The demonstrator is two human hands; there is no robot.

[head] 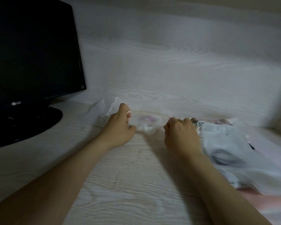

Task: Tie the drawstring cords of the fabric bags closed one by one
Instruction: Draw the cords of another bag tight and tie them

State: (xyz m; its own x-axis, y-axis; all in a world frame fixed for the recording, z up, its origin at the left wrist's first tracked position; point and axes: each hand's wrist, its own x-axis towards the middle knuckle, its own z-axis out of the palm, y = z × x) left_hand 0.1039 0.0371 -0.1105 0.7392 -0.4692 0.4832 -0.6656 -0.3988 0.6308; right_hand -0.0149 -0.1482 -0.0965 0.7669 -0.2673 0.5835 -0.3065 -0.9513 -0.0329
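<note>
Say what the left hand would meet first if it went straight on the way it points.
Probably the small sheer bag right beyond the left hand; blur hides whether they already touch.

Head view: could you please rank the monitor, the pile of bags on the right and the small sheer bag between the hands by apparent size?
1. monitor: largest, though cut off by the frame.
2. pile of bags: nearer the camera, so somewhat flattered.
3. small sheer bag: clearly smallest.
</note>
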